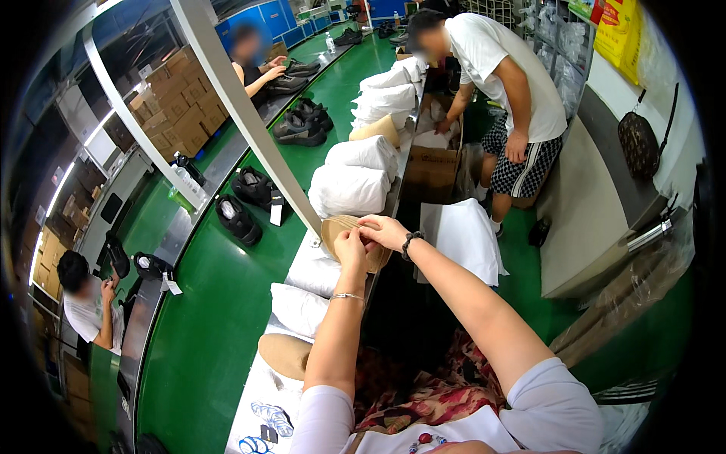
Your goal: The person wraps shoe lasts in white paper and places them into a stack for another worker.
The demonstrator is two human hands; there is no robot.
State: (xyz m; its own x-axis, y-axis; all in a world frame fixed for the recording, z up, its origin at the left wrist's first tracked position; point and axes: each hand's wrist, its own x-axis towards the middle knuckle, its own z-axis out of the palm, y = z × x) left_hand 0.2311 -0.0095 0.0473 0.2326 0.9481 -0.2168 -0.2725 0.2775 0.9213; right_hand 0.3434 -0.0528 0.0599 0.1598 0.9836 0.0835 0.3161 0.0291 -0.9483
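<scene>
Both my hands are at a tan, rounded piece with fine layered lines (333,225), which looks like a stack of thin sheets or a bundle. I cannot tell its exact kind. My left hand (352,248) pinches its near side, a thin bracelet on the wrist. My right hand (384,231), with a dark beaded band at the wrist, closes on its upper right part, and the fingertips of both hands meet there. Below it lie white wrapped bundles (299,309) along the bench edge, and a tan bundle (284,356) sits nearer me.
More white bundles (349,191) line the bench ahead. Black shoes (237,219) stand on the green conveyor (198,321). A person in a white shirt (514,72) bends over a cardboard box (429,170) on the right. White sheets (461,240) lie beside my right forearm. A white post (246,113) rises close by.
</scene>
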